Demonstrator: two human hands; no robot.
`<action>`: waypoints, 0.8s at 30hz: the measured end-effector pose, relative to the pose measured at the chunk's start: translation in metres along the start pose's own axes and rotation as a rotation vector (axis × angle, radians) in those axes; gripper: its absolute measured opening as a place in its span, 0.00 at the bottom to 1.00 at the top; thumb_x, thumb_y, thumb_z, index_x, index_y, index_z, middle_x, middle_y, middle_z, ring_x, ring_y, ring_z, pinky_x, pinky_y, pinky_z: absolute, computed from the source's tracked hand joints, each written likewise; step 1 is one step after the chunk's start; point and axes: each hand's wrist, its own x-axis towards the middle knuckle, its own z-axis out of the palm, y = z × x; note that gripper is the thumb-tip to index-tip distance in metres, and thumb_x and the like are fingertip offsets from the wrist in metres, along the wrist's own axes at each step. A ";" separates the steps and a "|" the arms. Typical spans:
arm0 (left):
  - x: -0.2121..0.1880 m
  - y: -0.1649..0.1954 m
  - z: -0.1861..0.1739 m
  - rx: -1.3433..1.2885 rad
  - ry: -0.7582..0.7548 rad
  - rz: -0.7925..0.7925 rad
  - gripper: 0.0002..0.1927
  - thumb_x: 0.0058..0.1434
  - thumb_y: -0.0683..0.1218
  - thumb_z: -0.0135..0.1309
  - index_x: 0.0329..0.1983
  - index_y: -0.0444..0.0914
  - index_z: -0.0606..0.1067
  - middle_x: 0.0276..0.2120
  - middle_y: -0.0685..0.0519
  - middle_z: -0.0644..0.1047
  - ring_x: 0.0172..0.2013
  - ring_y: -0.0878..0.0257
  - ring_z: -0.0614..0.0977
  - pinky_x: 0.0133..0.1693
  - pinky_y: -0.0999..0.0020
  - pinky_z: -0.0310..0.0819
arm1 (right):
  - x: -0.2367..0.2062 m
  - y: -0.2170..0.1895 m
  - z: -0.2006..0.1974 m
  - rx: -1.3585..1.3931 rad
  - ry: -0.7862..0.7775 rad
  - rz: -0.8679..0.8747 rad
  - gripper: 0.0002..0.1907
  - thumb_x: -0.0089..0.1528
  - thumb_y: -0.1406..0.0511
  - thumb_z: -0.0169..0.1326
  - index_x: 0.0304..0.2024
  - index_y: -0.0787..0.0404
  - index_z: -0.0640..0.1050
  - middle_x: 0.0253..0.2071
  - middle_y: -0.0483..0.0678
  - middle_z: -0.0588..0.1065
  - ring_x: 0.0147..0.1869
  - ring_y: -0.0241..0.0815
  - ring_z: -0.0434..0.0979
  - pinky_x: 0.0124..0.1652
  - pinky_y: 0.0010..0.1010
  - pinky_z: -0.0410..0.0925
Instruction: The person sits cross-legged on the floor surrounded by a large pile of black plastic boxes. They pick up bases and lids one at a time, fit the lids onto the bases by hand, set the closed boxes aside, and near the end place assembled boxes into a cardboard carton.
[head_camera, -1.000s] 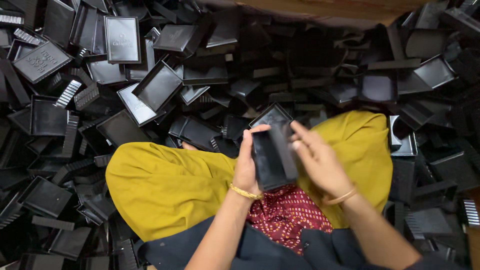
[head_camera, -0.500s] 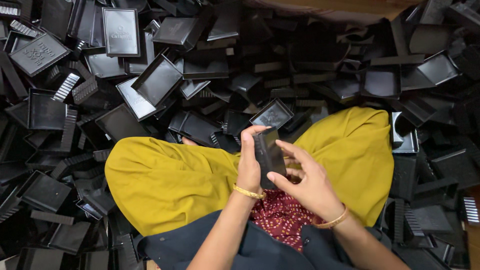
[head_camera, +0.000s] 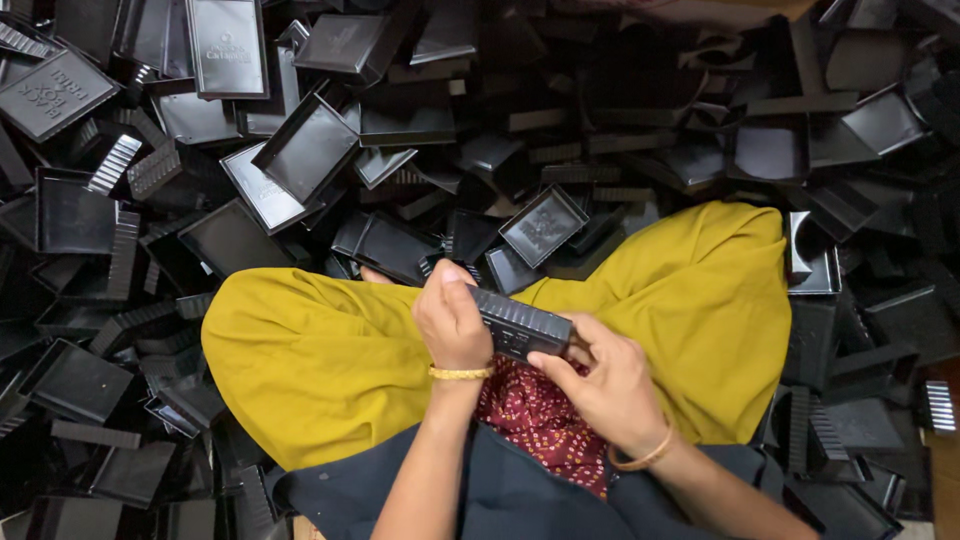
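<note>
The floor is covered on every side by a loose heap of black plastic trays and lids (head_camera: 310, 145), lying flat, tilted and overlapping with no order to them. A person sits cross-legged in the middle of the heap, seen from above.

The left hand (head_camera: 452, 320) is closed around the near-left end of a small black box (head_camera: 520, 325), thumb on top and fingers wrapped under it. The right hand (head_camera: 605, 385) grips the right end of the same box, fingers curled over its lower edge. Both hands are grasping; neither is released. The box is held above the lap, between the two hands, lying roughly level with its ribbed side turned upward.

A gold bangle (head_camera: 460, 373) sits on the left wrist, and another bangle (head_camera: 640, 458) on the right wrist.

Directly below the hands is a patch of red patterned cloth (head_camera: 535, 425), and nearer the body a dark garment (head_camera: 500, 500). Yellow trousers (head_camera: 310, 365) spread out to the left and right of the hands over both knees.

Just beyond the hands, touching the yellow cloth, lies a square black lid (head_camera: 543, 225) with an embossed face. Further out to the upper left are ribbed black strips (head_camera: 112, 165) among open trays. To the right of the right knee stands one tray with a pale grey inside (head_camera: 815, 262). The far right edge shows a strip of wooden floor (head_camera: 945, 470).
</note>
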 end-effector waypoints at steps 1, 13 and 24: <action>-0.001 0.000 0.000 -0.021 -0.003 -0.045 0.23 0.75 0.52 0.34 0.29 0.35 0.70 0.23 0.46 0.72 0.27 0.51 0.76 0.33 0.60 0.67 | 0.001 -0.009 0.000 -0.082 -0.008 0.014 0.20 0.55 0.68 0.65 0.49 0.69 0.79 0.38 0.47 0.83 0.41 0.31 0.81 0.43 0.24 0.75; 0.041 -0.009 0.057 0.325 -0.384 0.147 0.22 0.51 0.54 0.65 0.43 0.37 0.77 0.56 0.35 0.70 0.55 0.38 0.71 0.55 0.51 0.64 | 0.167 -0.164 -0.093 0.491 -0.127 -0.517 0.05 0.67 0.67 0.62 0.45 0.60 0.81 0.45 0.45 0.80 0.51 0.37 0.82 0.53 0.27 0.78; 0.022 -0.019 -0.013 0.115 -0.455 0.160 0.29 0.48 0.40 0.67 0.53 0.36 0.70 0.59 0.33 0.66 0.60 0.37 0.69 0.61 0.53 0.64 | 0.206 -0.070 0.041 -0.988 0.052 -0.615 0.34 0.56 0.52 0.61 0.60 0.63 0.76 0.43 0.65 0.77 0.44 0.67 0.78 0.45 0.49 0.72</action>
